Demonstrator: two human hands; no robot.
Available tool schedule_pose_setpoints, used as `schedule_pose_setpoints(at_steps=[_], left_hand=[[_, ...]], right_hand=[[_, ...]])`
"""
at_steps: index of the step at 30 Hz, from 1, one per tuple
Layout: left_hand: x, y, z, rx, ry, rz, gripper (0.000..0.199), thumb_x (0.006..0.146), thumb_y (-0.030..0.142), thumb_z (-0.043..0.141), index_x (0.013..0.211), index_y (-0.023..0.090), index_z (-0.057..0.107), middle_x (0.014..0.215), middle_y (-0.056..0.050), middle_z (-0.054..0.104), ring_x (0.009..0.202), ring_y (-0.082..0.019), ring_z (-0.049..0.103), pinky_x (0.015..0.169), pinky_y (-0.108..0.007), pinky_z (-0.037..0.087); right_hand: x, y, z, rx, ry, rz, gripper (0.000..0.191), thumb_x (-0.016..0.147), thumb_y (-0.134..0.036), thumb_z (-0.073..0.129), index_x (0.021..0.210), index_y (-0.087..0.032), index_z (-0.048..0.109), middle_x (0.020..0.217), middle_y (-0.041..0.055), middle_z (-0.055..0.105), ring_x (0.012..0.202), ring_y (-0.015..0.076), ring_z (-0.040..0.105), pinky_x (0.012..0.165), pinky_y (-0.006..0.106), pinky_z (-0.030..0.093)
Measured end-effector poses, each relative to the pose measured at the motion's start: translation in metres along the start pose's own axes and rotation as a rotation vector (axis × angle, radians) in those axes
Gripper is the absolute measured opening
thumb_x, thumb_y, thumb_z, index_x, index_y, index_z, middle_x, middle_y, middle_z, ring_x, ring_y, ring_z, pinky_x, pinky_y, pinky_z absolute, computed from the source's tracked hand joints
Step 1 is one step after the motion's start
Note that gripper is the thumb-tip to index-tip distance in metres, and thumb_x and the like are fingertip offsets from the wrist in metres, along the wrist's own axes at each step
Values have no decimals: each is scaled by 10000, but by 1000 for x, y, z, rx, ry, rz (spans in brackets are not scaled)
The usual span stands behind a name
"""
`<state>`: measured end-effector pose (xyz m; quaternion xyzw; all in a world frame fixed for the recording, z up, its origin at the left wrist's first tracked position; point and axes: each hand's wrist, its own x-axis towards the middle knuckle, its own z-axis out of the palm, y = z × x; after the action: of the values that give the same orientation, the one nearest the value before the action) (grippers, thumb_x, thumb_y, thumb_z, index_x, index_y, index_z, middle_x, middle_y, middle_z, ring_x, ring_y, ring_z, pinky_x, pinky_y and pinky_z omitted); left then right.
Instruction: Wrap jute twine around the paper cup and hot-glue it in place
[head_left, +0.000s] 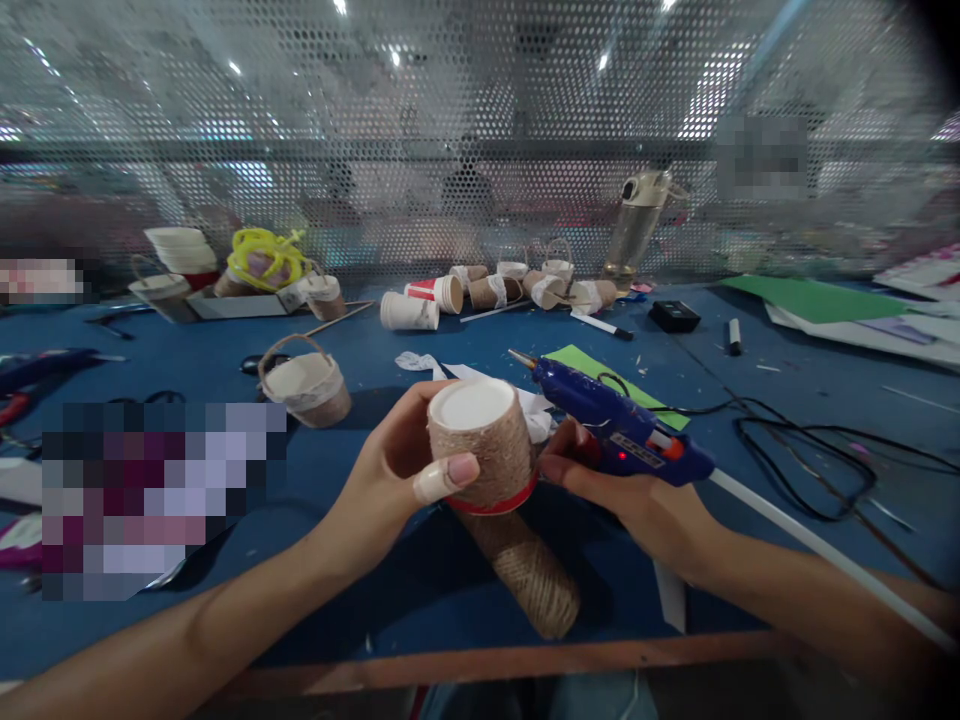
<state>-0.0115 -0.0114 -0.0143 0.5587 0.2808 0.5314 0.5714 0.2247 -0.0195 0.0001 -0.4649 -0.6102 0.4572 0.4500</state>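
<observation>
My left hand [409, 455] is wrapped round an upside-down paper cup [484, 445] covered in brown twine, its white base facing up and a red rim band showing at the bottom. A bandage circles my left thumb. In my right hand [607, 475] is a blue hot glue gun [619, 420], a red light lit on its side and a long white glue stick out of its back. Its nozzle points left, above and apart from the cup. My right fingertips are close to the cup's side; whether they touch it I cannot tell. Below lies a roll of twine [536, 575].
A small twine basket [307, 385] stands left. Along the back are stacked cups [409, 310], more twine-covered cups, a water bottle [637, 230] and a marker [602, 326]. Black cable [780, 470] loops at right. Green paper [814, 298] lies at far right; another glue gun [52, 368] at far left.
</observation>
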Motion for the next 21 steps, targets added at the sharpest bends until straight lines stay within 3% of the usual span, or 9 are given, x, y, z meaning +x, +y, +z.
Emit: schedule_pose_setpoints(at_steps=[6, 10, 15, 21], left_hand=[[0, 0, -2, 8, -8, -12, 425, 805, 368, 880, 1204, 294, 752, 1180, -46, 736, 1073, -219, 677, 880, -256, 555], [0, -1, -5, 31, -11, -30, 486, 789, 432, 890, 1237, 296, 760, 1241, -62, 738, 1162, -264, 665, 957, -301, 550], [-1, -3, -4, -5, -44, -99, 494, 871, 466, 807, 1330, 301, 733, 1346, -84, 722, 1282, -320, 641, 1058, -386, 533], [0, 0, 2, 21, -38, -102, 521, 791, 347, 899, 1286, 307, 740, 1271, -59, 753, 1209, -287, 689, 1016, -349, 574]], right_hand=[[-2, 0, 0, 64, 0, -7, 207, 757, -350, 852, 751, -239, 677, 747, -31, 688, 702, 145, 658, 721, 289, 593], [-4, 4, 0, 137, 2, 14, 204, 740, -324, 880, 780, -267, 689, 783, -40, 710, 748, 155, 689, 756, 284, 618], [-5, 10, 3, 179, 19, 6, 229, 719, -261, 885, 817, -279, 679, 803, -50, 729, 789, 167, 734, 817, 295, 649], [-6, 12, 7, 123, 26, -6, 252, 761, -367, 899, 848, -277, 681, 813, -41, 745, 791, 171, 748, 806, 298, 652]])
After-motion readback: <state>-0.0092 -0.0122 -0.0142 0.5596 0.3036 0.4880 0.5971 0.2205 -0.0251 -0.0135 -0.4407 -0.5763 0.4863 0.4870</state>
